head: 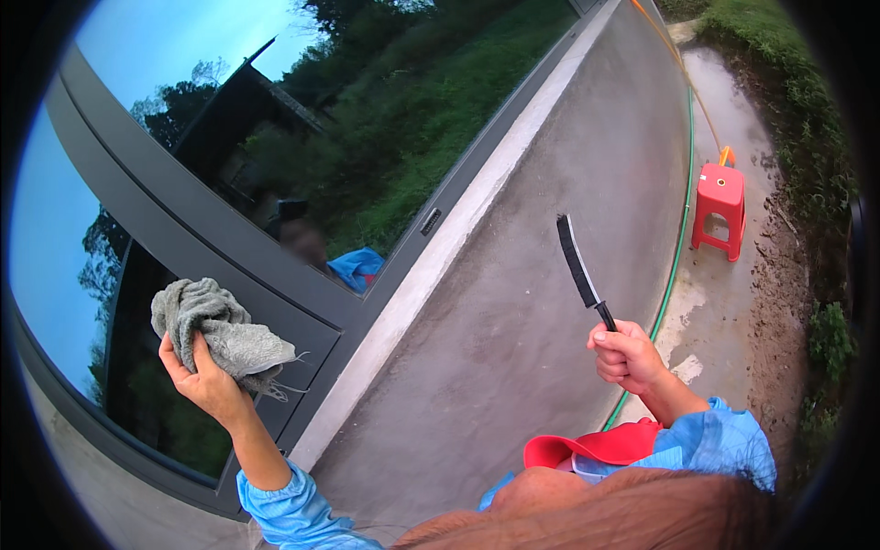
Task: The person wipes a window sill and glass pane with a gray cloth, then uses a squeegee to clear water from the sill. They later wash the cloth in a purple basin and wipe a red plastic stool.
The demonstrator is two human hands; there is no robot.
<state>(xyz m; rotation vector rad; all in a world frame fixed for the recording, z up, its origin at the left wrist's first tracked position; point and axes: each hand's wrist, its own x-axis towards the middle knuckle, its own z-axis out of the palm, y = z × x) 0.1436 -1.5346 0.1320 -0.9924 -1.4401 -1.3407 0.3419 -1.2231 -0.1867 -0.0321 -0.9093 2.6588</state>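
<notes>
At the lower left, my left hand [210, 385] grips a bunched grey cloth [227, 330] with frayed threads, in front of the dark metal window frame [275, 295]. My right hand [627, 356] is closed around the black handle of a narrow, curved brush [577, 261] with black bristles. The brush points up and to the left, in front of the grey wall. Above and left of it, dark window glass [412, 124] reflects trees, sky and part of a person in blue.
A pale sill [440, 271] runs diagonally below the window, above the grey wall [474, 350]. Along the wall's base lies a green hose [677, 254]. A red plastic stool [720, 199] stands on the wet concrete path [735, 302], with an orange-headed pole [701, 110] behind it. Muddy soil and plants border the path.
</notes>
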